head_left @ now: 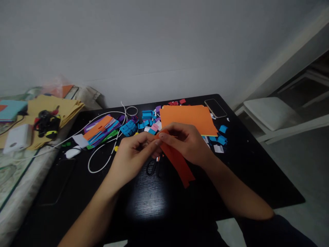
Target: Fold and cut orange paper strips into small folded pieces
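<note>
**Operator:** I've got a plain grey wall [154,41] at the back and a black table [231,178] filling my view.

**Desk:** What's on it, from the left?

**Operator:** Off the table's left edge I see brown paper [64,106] and a white box [17,137]. On the table come a looped white cable [102,164], a pile of coloured strips [101,132], then blue folded pieces [128,127].

**Desk:** And the hands?

**Operator:** My left hand [135,151] is curled, with thumb and fingertips pinching the top end of an orange-red strip [180,164]. My right hand [187,144] meets it there and pinches the same end. The strip hangs from both, slanting down to the right under the right palm, just above the table. Black scissors [153,167] lie beneath the left fingers, untouched.

**Desk:** Further right?

**Operator:** I see orange sheets [189,118] just behind the hands, a phone [215,107] beside them, and a white chair [269,111] past the table.
</note>
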Motion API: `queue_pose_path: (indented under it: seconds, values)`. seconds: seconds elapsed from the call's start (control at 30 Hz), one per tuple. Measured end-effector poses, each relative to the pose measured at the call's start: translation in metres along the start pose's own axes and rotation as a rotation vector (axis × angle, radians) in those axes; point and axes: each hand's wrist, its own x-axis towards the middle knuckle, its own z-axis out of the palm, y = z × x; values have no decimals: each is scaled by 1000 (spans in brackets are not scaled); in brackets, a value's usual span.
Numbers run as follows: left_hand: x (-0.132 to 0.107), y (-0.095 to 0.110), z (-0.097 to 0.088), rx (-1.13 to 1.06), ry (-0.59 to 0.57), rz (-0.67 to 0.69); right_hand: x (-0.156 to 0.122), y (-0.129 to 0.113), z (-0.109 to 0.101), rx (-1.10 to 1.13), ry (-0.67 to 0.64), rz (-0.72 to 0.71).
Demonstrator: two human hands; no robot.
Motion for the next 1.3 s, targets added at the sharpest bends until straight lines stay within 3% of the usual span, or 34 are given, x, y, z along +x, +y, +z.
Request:
queue_pose_path:
  seconds: [0.53,0.97,1.13,1.3]
  values:
    - [-2,0,0,136,-15,51,-7,-8,2,-112,0,-6]
    - [-2,-4,-3,194,8,110,-7,-9,-3,-81,-56,80]
    - [-2,-9,-5,151,192,236,-9,-13,0,-38,-50,123]
    - [-3,-10,-6,309,214,398,-11,-13,2,-39,-43,111]
